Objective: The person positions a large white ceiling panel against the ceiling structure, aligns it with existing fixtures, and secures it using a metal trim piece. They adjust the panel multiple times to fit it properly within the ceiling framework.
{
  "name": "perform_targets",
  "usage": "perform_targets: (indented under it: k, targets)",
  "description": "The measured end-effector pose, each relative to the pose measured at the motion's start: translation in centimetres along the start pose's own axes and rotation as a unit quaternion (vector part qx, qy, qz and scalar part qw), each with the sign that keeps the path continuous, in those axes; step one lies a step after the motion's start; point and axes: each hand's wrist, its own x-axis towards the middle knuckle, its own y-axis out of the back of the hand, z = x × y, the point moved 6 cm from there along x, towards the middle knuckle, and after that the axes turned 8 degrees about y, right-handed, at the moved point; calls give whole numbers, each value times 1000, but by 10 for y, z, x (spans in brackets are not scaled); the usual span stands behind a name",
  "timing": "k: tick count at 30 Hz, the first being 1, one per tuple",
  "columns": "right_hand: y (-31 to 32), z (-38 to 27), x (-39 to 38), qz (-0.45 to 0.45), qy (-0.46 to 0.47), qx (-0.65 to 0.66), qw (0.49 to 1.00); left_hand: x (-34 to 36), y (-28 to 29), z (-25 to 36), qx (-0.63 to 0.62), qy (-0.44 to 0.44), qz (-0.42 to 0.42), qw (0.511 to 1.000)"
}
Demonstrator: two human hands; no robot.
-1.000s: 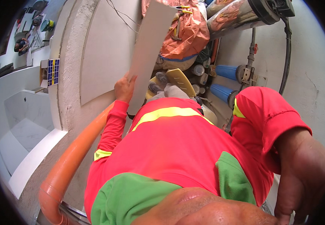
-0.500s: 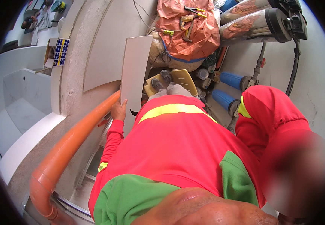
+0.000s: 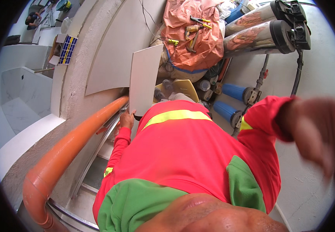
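My left hand (image 3: 127, 119) is closed on the lower edge of a white board (image 3: 142, 83), a narrow rectangular panel held upright beside my red sweatshirt. The fingers behind the board are partly hidden. Raised at the right side of the head view, my right hand (image 3: 317, 129) is blurred, but its fingers look stretched downward with nothing seen in them. Close to my left forearm runs a thick orange pipe (image 3: 74, 143). Beyond the board, a larger white panel (image 3: 115, 50) leans along the wall.
Ahead, an orange sheet (image 3: 183, 58) over a heap carries a drill (image 3: 193, 28), a hammer (image 3: 192, 43) and pliers (image 3: 199, 20). Blue filter housings (image 3: 224, 112) and large clear cylinders (image 3: 252, 36) line the right wall. A box (image 3: 66, 50) sits on the left ledge; a person (image 3: 32, 20) is far left.
My right hand has come down from beside the head into view at the right. The board has shifted slightly down and right, still in my left hand.
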Motion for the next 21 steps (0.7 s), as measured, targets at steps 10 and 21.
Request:
perform_targets:
  k: [10, 21]
  targets:
    - [-55, 68, -582, -610, -590, 15, 529, 6, -4, 6, -18, 9, -19, 1000]
    - [12, -32, -706, -313, -858, 34, 405, 53, -12, -1, 82, -8, -20, 996]
